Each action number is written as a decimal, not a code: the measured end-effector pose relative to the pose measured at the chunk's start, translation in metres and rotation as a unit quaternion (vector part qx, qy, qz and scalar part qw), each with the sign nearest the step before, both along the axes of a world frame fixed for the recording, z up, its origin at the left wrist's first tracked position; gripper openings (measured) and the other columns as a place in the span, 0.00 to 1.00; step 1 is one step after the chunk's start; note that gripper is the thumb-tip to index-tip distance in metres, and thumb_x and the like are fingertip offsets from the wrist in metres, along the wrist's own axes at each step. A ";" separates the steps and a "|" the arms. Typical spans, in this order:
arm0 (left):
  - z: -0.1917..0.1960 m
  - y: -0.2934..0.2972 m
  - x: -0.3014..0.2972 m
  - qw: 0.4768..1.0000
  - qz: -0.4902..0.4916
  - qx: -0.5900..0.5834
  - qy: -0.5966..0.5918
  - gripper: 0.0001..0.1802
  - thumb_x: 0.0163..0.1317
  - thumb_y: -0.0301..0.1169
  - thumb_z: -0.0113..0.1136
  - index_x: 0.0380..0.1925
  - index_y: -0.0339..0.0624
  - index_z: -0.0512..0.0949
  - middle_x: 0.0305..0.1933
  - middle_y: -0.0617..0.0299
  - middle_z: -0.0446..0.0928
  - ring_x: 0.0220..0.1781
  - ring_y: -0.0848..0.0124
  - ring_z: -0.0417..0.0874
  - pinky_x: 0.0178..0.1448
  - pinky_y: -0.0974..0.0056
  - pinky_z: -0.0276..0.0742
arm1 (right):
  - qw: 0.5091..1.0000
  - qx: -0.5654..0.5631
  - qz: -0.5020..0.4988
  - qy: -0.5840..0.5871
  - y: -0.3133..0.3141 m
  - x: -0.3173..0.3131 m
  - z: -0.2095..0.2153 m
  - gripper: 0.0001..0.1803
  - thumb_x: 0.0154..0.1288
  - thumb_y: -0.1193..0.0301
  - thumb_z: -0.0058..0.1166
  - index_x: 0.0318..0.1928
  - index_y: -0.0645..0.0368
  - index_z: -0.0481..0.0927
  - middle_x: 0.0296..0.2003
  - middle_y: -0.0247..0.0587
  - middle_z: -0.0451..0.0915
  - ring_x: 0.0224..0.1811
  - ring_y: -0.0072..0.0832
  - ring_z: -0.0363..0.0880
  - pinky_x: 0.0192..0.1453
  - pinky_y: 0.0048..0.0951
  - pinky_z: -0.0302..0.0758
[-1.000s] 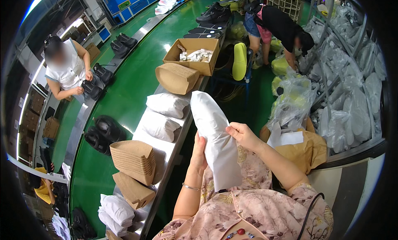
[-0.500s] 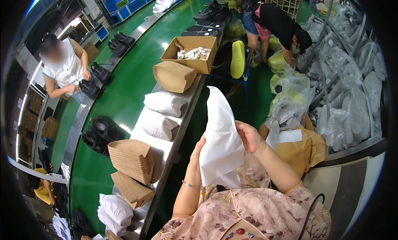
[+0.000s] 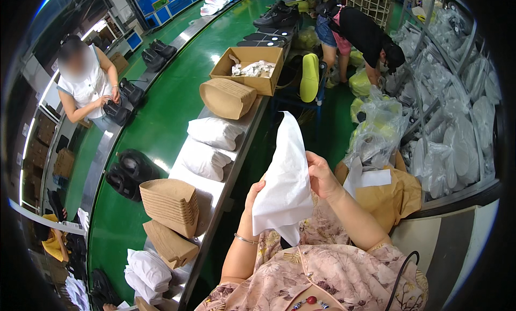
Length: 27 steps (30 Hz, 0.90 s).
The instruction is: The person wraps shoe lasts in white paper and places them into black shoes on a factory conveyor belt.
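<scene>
A sheet of thin white paper (image 3: pixel 284 184) stands up between my hands in front of my chest, its pointed tip leaning away from me. My left hand (image 3: pixel 255 197) grips its left edge, the fingers partly hidden behind the sheet. At the right edge, my right hand (image 3: pixel 321 175) pinches the paper between thumb and fingers. Whether anything lies inside the paper cannot be seen. To the left, white paper-wrapped bundles (image 3: pixel 214 132) rest on the metal ledge (image 3: pixel 210 195), beside a stack of curved brown cardboard pieces (image 3: pixel 171 203).
A green conveyor belt (image 3: pixel 177 90) runs along my left, carrying black shoes (image 3: pixel 131 174). An open cardboard box (image 3: pixel 271 82) holds crumpled paper. One person (image 3: pixel 88 77) handles shoes across the belt; another (image 3: pixel 360 31) bends over plastic bags. A brown paper sack (image 3: pixel 395 195) lies at right.
The paper's tip has swung to the right and its lower part toward the left. My right hand has shifted slightly upward. The person across the belt has leaned over a shoe.
</scene>
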<state>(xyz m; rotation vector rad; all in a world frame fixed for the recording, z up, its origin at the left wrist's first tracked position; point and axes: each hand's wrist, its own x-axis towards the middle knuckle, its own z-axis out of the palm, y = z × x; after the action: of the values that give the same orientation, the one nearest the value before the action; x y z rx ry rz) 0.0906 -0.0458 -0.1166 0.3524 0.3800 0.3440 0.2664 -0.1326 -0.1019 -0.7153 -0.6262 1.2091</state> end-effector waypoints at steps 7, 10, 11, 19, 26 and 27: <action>0.015 0.000 -0.005 0.998 -0.014 0.012 0.060 0.30 0.59 0.44 0.49 0.56 0.34 0.66 0.51 0.48 0.75 0.49 0.59 0.79 0.53 0.58 0.75 | 0.984 -0.130 0.081 -0.087 -0.005 0.005 -0.004 0.18 0.64 0.73 0.49 0.53 0.64 0.69 0.46 0.36 0.76 0.46 0.21 0.76 0.51 0.24 0.74; 0.000 0.002 -0.002 0.992 -0.015 0.090 0.084 0.28 0.60 0.43 0.51 0.55 0.34 0.67 0.50 0.52 0.75 0.49 0.63 0.78 0.55 0.62 0.73 | 0.978 -0.106 0.067 -0.165 0.001 -0.006 0.009 0.16 0.64 0.77 0.48 0.52 0.64 0.70 0.42 0.35 0.77 0.42 0.20 0.77 0.42 0.20 0.76; -0.004 0.003 0.000 0.986 -0.028 0.149 0.072 0.27 0.61 0.42 0.53 0.55 0.35 0.67 0.50 0.55 0.75 0.49 0.68 0.77 0.56 0.65 0.71 | 0.978 -0.101 0.065 -0.170 0.004 -0.009 0.006 0.16 0.63 0.77 0.49 0.52 0.64 0.70 0.42 0.36 0.77 0.42 0.20 0.77 0.42 0.21 0.76; -0.016 -0.004 0.010 0.952 0.027 0.268 0.147 0.24 0.69 0.44 0.43 0.53 0.34 0.69 0.49 0.61 0.74 0.49 0.75 0.74 0.55 0.69 0.69 | 0.919 -0.130 0.008 -0.372 0.003 -0.011 0.006 0.10 0.60 0.78 0.52 0.42 0.67 0.72 0.35 0.41 0.81 0.37 0.20 0.78 0.40 0.24 0.74; -0.037 -0.005 0.007 0.881 0.065 0.399 0.247 0.21 0.70 0.41 0.43 0.46 0.33 0.75 0.38 0.64 0.77 0.38 0.78 0.76 0.45 0.73 0.72 | 0.835 -0.157 -0.001 -0.528 0.002 -0.020 0.034 0.08 0.58 0.75 0.54 0.35 0.65 0.71 0.24 0.48 0.79 0.25 0.29 0.78 0.32 0.28 0.73; -0.040 -0.004 0.005 0.862 0.064 0.426 0.267 0.21 0.70 0.41 0.44 0.46 0.33 0.76 0.37 0.64 0.78 0.37 0.78 0.76 0.44 0.74 0.72 | 0.836 -0.144 -0.010 -0.530 0.002 -0.022 0.034 0.08 0.58 0.75 0.54 0.35 0.65 0.71 0.23 0.48 0.78 0.24 0.31 0.77 0.31 0.29 0.73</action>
<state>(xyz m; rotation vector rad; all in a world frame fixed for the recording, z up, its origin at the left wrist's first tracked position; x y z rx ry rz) 0.0959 -0.0499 -0.1567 1.3185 0.7929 0.5377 0.2446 -0.1306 -0.0679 -1.6787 -1.3486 0.8051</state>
